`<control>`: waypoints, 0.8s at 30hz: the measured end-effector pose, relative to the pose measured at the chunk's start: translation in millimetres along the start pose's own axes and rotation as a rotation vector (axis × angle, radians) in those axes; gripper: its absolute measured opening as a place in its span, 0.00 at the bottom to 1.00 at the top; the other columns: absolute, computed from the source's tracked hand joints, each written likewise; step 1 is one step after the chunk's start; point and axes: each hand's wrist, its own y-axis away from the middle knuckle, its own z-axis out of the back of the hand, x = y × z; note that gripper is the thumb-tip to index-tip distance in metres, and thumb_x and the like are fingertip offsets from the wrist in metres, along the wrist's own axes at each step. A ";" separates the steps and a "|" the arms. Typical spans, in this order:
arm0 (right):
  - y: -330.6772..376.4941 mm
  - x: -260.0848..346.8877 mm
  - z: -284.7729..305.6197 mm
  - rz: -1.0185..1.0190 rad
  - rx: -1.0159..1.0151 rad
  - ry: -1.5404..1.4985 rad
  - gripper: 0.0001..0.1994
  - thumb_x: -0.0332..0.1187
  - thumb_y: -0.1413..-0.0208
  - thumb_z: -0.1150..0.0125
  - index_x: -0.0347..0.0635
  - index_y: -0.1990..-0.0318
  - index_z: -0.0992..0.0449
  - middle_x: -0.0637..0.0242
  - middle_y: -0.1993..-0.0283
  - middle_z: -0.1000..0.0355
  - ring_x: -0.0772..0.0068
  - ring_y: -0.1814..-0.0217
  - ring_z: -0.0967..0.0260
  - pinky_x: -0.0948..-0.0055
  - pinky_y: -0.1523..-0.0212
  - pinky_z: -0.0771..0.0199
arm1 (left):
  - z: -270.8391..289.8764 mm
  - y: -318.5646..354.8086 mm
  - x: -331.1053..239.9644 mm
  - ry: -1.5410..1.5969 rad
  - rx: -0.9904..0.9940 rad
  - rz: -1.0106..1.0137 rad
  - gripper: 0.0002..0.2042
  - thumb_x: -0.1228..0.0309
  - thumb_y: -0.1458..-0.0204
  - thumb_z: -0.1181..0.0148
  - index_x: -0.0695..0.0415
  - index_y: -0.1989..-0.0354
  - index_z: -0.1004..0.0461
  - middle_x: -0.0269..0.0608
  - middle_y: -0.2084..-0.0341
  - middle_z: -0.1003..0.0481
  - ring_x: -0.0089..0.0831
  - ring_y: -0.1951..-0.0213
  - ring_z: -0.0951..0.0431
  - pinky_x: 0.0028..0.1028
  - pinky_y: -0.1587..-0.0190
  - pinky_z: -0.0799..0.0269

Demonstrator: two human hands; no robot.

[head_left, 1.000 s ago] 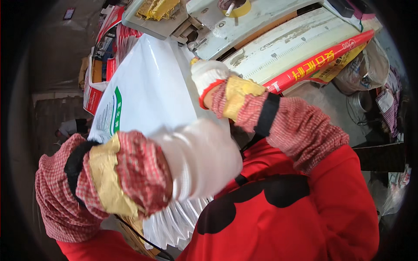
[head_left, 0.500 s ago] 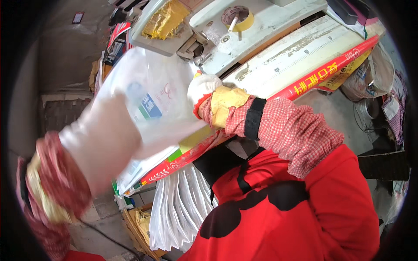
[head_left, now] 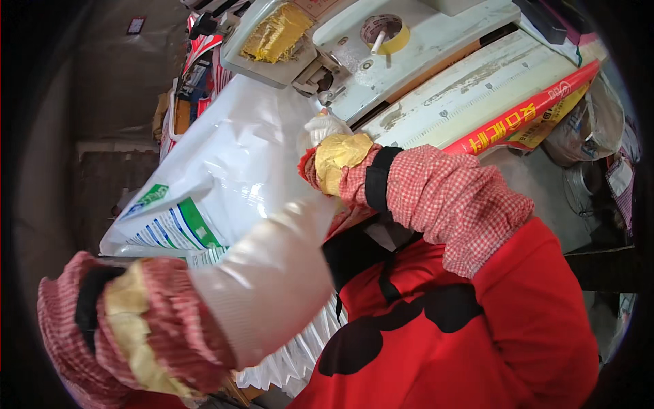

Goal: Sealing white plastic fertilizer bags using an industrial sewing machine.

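A large white plastic sack with green and blue print is spread over the worktop at the left of a pale machine, which looks like a sewing machine. My right hand, in a white glove, is closed at the sack's right edge, close to the machine's metal foot; the wrist hides part of its fingers. My left hand, also white-gloved, reaches across the sack's near side. It is smeared by motion and its fingers do not show clearly. Checked red sleeves cover both forearms.
A roll of yellowish tape lies on the machine. Along the front of the worktop runs a red printed strip. Folded white sacks hang below, and a clear plastic bag stands at the right.
The sack now lies spread out, with a different printed area and its lower corner showing. My left hand has swung right, toward my right hand. My right hand stays by the machine.
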 end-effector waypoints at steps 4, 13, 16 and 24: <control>-3.0 -2.6 -4.4 0.009 0.151 -0.016 0.30 0.60 0.50 0.49 0.35 0.67 0.26 0.44 0.64 0.27 0.38 0.65 0.30 0.44 0.59 0.31 | -13.6 -35.3 -19.0 -0.104 -0.251 0.011 0.11 0.74 0.61 0.45 0.73 0.75 0.25 0.49 0.77 0.29 0.36 0.76 0.30 0.32 0.74 0.31; -1.6 -17.1 0.7 -0.072 0.549 -0.154 0.38 0.69 0.52 0.55 0.37 0.61 0.26 0.42 0.59 0.28 0.36 0.58 0.31 0.41 0.51 0.34 | 56.3 -10.2 64.3 0.213 0.064 -0.054 0.13 0.60 0.61 0.35 0.60 0.78 0.23 0.45 0.85 0.29 0.47 0.72 0.26 0.40 0.66 0.28; -5.2 -23.7 -1.7 -0.120 0.712 -0.223 0.40 0.72 0.53 0.57 0.37 0.58 0.26 0.41 0.58 0.28 0.35 0.56 0.31 0.40 0.48 0.35 | 24.5 -15.2 30.2 0.495 -0.012 -0.202 0.15 0.60 0.56 0.38 0.61 0.68 0.26 0.45 0.80 0.28 0.46 0.72 0.24 0.40 0.67 0.28; 22.4 -27.3 -11.1 -0.058 0.389 -0.148 0.37 0.67 0.52 0.57 0.38 0.58 0.25 0.43 0.59 0.28 0.36 0.58 0.31 0.41 0.52 0.34 | -40.3 -48.2 39.9 0.451 -0.130 0.012 0.07 0.68 0.50 0.47 0.58 0.69 0.29 0.47 0.81 0.27 0.48 0.72 0.23 0.41 0.70 0.27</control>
